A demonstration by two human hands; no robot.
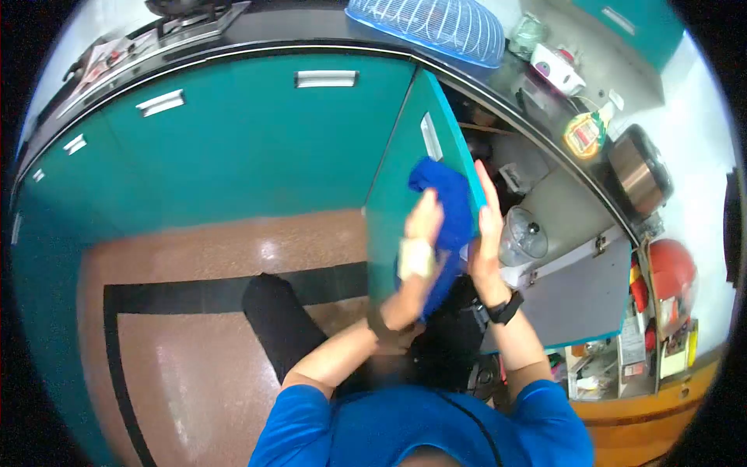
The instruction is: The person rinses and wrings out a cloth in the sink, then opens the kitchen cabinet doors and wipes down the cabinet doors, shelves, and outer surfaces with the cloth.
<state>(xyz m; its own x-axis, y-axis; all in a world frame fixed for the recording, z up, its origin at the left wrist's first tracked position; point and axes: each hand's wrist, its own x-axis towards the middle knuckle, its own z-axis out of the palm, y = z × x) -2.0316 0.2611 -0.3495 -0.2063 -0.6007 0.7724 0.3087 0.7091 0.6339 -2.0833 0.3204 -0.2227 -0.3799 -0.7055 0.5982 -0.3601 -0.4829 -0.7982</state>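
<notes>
A teal cabinet door (405, 148) stands swung out in front of me, with a silver handle (431, 137) near its top. Against its outer face my left hand (422, 222), blurred by motion, is closed on a crumpled blue cloth (455, 206). A pale patch shows at the back of that hand, too smeared to name. On the door's other side is my right hand (489, 241), fingers stretched out along the door's edge and inner face. A black watch (506, 307) circles the right wrist. Part of the cloth hangs down between my forearms.
Inside the open cabinet is a clear lidded container (523, 235). A second door (568, 303) stands open at the right. The dark counter (311, 47) carries a blue wire basket (432, 27), a yellow-labelled bottle (585, 134) and a metal appliance (640, 170). Shelves (615, 366) hold small items.
</notes>
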